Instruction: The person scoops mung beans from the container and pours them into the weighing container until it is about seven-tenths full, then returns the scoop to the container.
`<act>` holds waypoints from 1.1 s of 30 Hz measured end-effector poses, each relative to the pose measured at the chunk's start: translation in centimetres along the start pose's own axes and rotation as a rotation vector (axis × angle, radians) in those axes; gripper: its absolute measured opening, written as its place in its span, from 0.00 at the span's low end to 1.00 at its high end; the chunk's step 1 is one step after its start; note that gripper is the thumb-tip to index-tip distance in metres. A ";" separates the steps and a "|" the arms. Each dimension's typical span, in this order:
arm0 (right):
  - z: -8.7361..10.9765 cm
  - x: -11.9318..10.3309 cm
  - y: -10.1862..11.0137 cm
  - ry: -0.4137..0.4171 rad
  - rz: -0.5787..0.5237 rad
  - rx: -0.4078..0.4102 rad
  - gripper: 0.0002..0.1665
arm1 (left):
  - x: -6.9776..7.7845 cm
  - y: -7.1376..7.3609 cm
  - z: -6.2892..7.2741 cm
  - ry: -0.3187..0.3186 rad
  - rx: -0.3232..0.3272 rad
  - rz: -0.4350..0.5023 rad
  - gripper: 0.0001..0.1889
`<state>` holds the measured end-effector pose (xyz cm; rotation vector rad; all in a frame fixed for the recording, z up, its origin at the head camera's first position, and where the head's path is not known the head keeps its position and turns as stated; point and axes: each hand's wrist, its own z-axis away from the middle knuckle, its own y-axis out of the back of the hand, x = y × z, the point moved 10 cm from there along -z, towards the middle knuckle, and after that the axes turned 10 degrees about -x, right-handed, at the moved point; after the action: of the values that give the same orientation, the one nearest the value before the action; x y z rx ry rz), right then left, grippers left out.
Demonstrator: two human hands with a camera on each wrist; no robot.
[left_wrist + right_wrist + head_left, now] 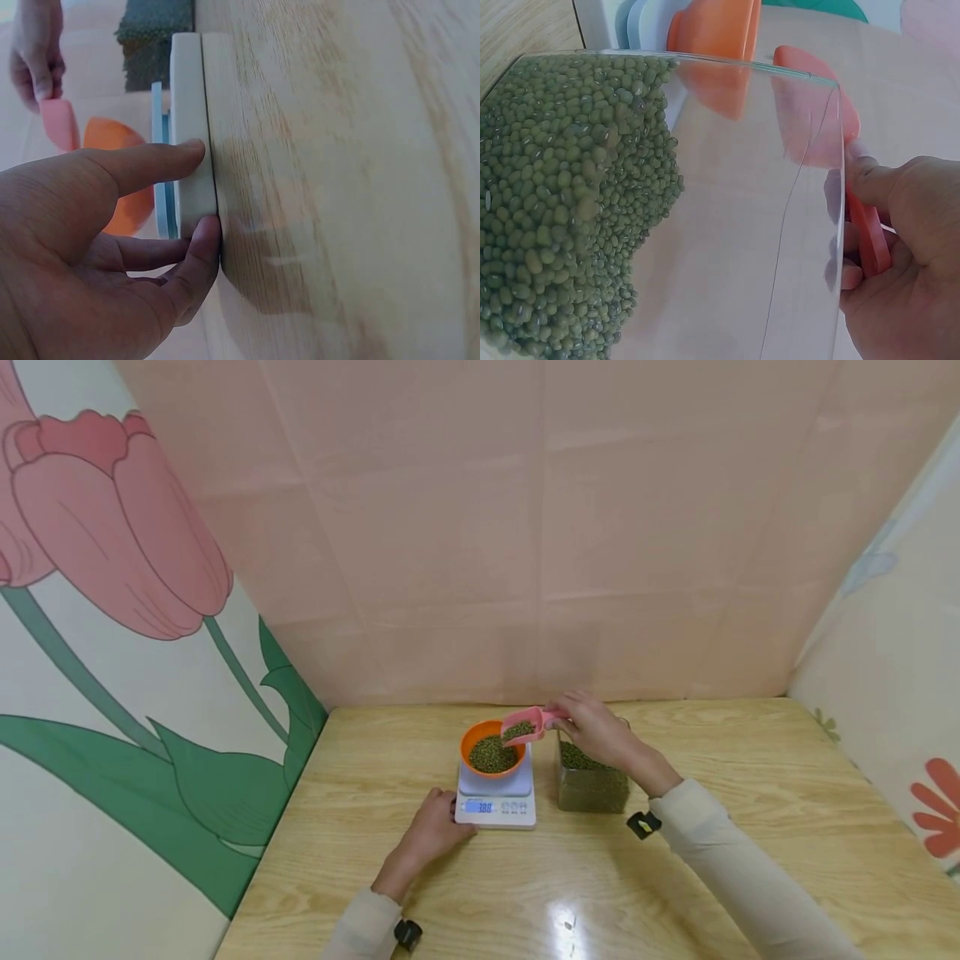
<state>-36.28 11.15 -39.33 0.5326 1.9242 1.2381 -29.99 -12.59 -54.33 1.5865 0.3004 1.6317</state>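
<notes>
My right hand (600, 731) grips the handle of a pink scoop (536, 717), which holds green mung beans (517, 731) over the right rim of an orange bowl (468, 743). More mung beans lie in that bowl, which sits on a white kitchen scale (495, 818) with a lit display (480, 807). At the scale's front left corner, my left hand (433, 827) holds its edge; in the left wrist view the thumb presses the front side and the other fingers touch round the corner. A clear container (750, 202) of mung beans stands under my right forearm.
Everything stands on a wood-grain table (360, 777). A pink sheet (450, 527) covers the wall behind its far edge. Walls with painted flowers (97, 527) border the left and right sides.
</notes>
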 end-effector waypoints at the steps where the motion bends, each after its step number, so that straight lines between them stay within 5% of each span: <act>1: 0.0 0.0 0.0 -0.001 0.003 -0.002 0.13 | 0.0 0.0 0.0 0.002 0.000 0.000 0.23; 33: -0.1 -0.7 0.1 -0.001 0.036 -0.047 0.14 | 0.2 0.0 0.0 -0.017 -0.001 -0.013 0.22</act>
<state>-35.96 10.63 -38.99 0.5450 1.8873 1.3029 -29.92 -12.44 -54.19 1.5943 0.3006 1.6073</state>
